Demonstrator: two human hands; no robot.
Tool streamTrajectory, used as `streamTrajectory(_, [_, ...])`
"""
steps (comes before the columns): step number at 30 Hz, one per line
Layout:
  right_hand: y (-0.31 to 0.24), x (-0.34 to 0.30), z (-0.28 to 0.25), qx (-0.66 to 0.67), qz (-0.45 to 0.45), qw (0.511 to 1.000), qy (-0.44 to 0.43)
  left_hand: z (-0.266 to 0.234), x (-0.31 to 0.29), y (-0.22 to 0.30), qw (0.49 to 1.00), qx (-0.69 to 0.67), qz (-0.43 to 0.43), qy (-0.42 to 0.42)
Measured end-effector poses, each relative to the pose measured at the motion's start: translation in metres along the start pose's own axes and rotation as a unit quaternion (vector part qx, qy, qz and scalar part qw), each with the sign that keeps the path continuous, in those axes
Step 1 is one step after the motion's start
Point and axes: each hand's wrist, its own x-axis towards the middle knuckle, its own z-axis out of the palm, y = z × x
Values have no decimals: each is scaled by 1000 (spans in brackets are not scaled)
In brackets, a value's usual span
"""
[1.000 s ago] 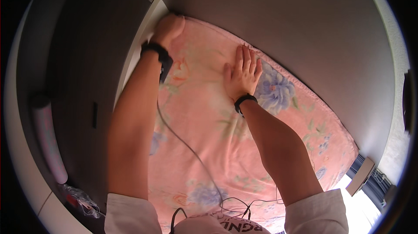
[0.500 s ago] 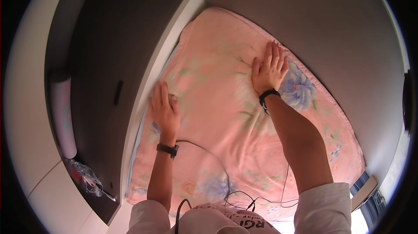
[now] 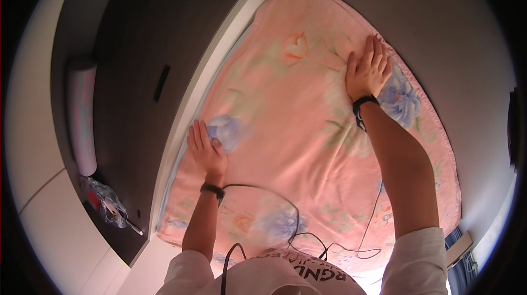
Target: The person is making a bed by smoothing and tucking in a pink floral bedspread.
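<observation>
L hand [image 3: 207, 155] lies flat, fingers extended, nr the L edge of the pink floral blanket [image 3: 285, 135], btwn white ledge [image 3: 211, 68] & grey panel [image 3: 450, 70]. R hand [image 3: 369, 72]'s spread on it nr the panel. Clear plastic bag [image 3: 112, 199], far L, w/ smth red [image 3: 94, 200] in/under it.

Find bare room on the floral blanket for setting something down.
The broad middle of the pink floral blanket, between the left hand and right hand, is bare; so is the stretch beyond them, toward the far corner. It is crowded near the shirt, where the thin cable loops.
</observation>
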Motion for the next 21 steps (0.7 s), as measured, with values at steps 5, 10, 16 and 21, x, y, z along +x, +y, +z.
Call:
streamTrajectory(5, [0,1,11,-17,-17,999,39,10,-4,-7,1000,-26,-5,2])
streamTrajectory(10, [-2,-3,12,-42,-17,998,53,12,-6,-17,1000,-18,-2,-17])
streamTrajectory(16, [-1,-4,4,-59,-22,997,51,13,-8,-19,999,-6,4,-37])
streamTrajectory(21, [9,-11,1,-60,-10,998,24,17,-25,-13,997,-33,9,-72])
